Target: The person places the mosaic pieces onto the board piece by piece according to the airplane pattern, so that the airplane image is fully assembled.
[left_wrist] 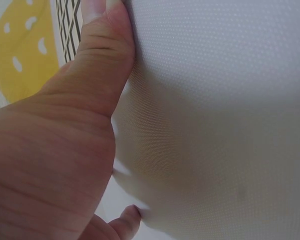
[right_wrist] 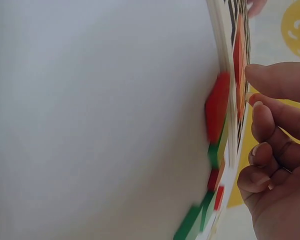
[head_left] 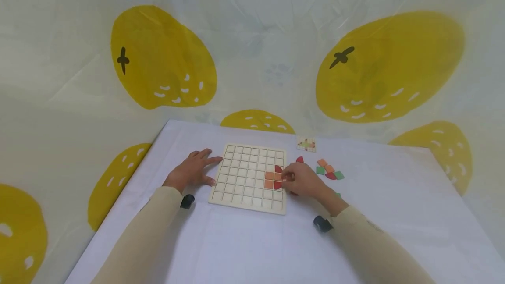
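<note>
Square pale-wood grid board point(head_left: 244, 165) is apparently being filled; left hand point(head_left: 193, 170) spread, right hand point(head_left: 304, 181) grasp indeterminable; alignment likely required next.

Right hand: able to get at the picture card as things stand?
Likely yes: the picture card lies just beyond the right hand, uncovered, with only a flat red piece seen between.

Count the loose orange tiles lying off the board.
2. Both lie right of the board: one orange tile farther from the person, the other orange tile slightly nearer and further right. The right hand may hide more.
</note>
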Demonstrator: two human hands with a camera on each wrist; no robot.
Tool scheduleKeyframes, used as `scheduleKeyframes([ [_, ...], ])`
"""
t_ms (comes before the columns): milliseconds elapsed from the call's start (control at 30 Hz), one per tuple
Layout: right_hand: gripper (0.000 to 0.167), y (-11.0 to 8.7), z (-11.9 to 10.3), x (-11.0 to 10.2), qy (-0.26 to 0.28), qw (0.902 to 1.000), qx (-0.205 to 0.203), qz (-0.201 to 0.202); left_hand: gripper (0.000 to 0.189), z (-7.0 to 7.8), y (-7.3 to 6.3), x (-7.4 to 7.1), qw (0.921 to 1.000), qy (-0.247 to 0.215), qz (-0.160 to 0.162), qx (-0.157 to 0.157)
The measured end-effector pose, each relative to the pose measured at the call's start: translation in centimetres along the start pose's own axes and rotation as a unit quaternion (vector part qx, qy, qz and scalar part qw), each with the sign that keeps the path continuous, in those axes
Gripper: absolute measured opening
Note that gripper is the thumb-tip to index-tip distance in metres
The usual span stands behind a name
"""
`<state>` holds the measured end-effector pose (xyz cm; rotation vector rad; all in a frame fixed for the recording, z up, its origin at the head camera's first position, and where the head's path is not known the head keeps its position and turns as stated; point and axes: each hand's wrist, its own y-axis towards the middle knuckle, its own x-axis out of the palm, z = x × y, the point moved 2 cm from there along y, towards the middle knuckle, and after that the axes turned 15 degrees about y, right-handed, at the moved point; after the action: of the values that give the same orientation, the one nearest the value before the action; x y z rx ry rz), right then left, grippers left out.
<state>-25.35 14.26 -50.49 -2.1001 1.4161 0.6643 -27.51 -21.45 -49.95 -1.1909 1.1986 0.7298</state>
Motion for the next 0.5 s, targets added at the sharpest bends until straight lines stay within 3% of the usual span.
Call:
scheduleKeyframes([
  [200,0.020,-0.8,1.8,-2.0,-0.005,0.9996,-0.003,0.026,0.091,0.1,-0.1,-0.1,1.0000,0.002,0.000,0.005],
  [500,0.028,-2.4,4.2,-5.2,-0.005,0.9976,0.033,0.060,0.089,0.4,-0.5,-0.3,0.9999,-0.013,-0.003,-0.005],
])
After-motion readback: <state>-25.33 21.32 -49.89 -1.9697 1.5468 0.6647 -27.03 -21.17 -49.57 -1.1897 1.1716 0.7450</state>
